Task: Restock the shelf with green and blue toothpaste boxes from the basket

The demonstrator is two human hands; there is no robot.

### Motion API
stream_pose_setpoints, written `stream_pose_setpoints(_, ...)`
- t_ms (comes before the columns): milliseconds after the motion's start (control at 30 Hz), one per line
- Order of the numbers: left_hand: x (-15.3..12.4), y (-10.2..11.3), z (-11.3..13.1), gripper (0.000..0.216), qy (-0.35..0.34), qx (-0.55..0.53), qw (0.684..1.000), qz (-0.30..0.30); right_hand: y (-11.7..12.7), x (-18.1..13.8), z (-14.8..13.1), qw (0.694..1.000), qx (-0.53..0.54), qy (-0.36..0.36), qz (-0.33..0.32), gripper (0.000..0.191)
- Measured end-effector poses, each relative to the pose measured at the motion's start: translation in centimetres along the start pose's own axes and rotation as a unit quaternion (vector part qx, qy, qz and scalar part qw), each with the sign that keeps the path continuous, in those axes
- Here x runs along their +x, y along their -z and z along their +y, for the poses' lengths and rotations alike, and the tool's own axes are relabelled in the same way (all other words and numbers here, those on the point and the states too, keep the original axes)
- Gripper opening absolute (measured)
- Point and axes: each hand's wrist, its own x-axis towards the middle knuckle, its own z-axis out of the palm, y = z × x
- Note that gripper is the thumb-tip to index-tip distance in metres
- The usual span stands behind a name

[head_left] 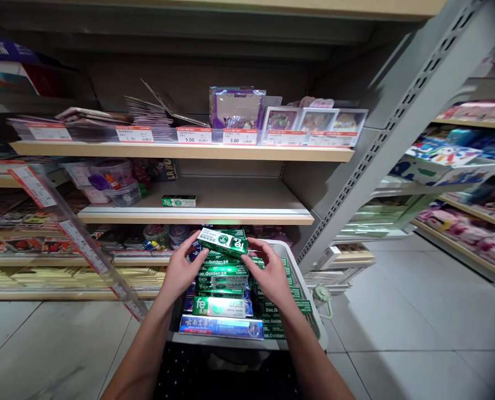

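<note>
Centrally, the person's left hand [184, 265] and right hand [269, 269] grasp a green box [222, 242] by its two ends, fingers half curled, thumbs on the near side. Box is just above a basket [320, 334], lower centre, packed with cartons [221, 326]. Another box [179, 201] lies on the shelf [239, 191] beyond. Price strip [80, 244], left, slants across lower shelves, partly blocking them.

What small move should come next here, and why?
Probably lift the upper green-and-white box toward the shelf ahead: the left hand and right hand have it by opposite ends above the basket, and a similar box already lies on that shelf.
</note>
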Motion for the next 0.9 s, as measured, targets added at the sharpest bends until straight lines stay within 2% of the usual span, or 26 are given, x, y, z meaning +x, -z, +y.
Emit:
stream_pose_setpoints(100,0.9,-0.4,2.2,0.061,-0.029,-0.033,0.999,0.004,-0.5,-0.5,-1.9,1.0,-0.005,0.024,-0.015,0.035)
stream_pose_setpoints(300,2.7,-0.1,6.7,0.073,-0.03,-0.061,0.992,-0.102,-1.5,-0.9,-4.5,0.993,-0.015,0.084,-0.082,0.032)
stream_pose_setpoints(367,3.1,0.4,7.9,0.075,-0.03,-0.031,0.991,-0.129,-1.2,0.0,-4.6,0.993,0.001,0.071,-0.09,0.03)
stream_pose_setpoints(500,3.8,1.1,9.8,0.084,-0.025,-0.004,0.974,-0.223,0.0,3.2,-4.4,0.996,0.057,0.049,-0.047,0.033)
stream_pose_setpoints(567,4.1,1.1,10.3,0.087,-0.033,-0.004,0.966,-0.258,0.4,4.8,-4.2,0.994,0.066,0.051,-0.077,0.042)
stream_pose_setpoints(633,4.5,1.2,10.3,0.086,-0.034,-0.002,0.963,-0.267,0.5,5.9,-4.1,0.988,0.078,0.05,-0.122,0.045)
stream_pose_setpoints(700,4.7,1.4,9.7,0.084,-0.029,-0.009,0.965,-0.26,0.5,6.4,-3.8,0.983,0.109,0.04,-0.142,0.043)
stream_pose_setpoints(767,4.8,1.7,8.5,0.08,-0.024,-0.01,0.967,-0.252,0.5,6.6,-3.2,0.98,0.154,0.018,-0.127,0.042)
stream_pose_setpoints(900,4.3,2.0,5.3,0.07,-0.001,0.013,0.972,-0.237,0.5,6.7,-1.5,0.97,0.231,-0.037,-0.058,0.045)
